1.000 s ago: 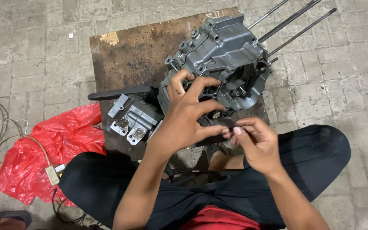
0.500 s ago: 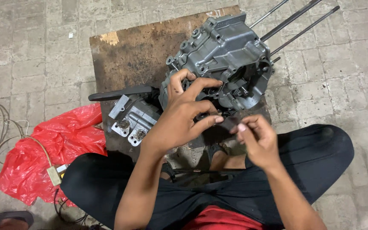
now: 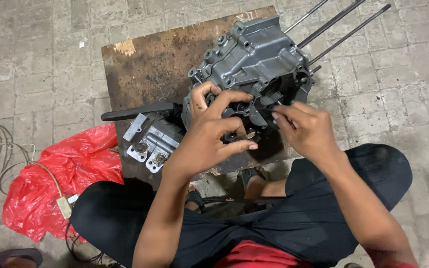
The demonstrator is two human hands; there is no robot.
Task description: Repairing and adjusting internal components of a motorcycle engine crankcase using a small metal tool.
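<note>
Left hand [image 3: 209,141] grip: fingers spread, clamped over the crankcase's near edge, keep it braced | Right hand [image 3: 306,130] grip: fingertips pinched at the opening, contents hidden; work gently, squarely | Crankcase [image 3: 254,64]: grey cast metal, ribbed, bossed, on rusty board [image 3: 150,64] | Beyond: three long steel studs [image 3: 341,25]

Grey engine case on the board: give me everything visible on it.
The engine case is a dull grey cast-metal housing with ribs, bolt bosses and a round opening on its near right side. Three long thin rods stick out toward the upper right. It sits tilted on a stained wooden board. The left hand grips its near edge; the right hand has fingertips at the opening.
</note>
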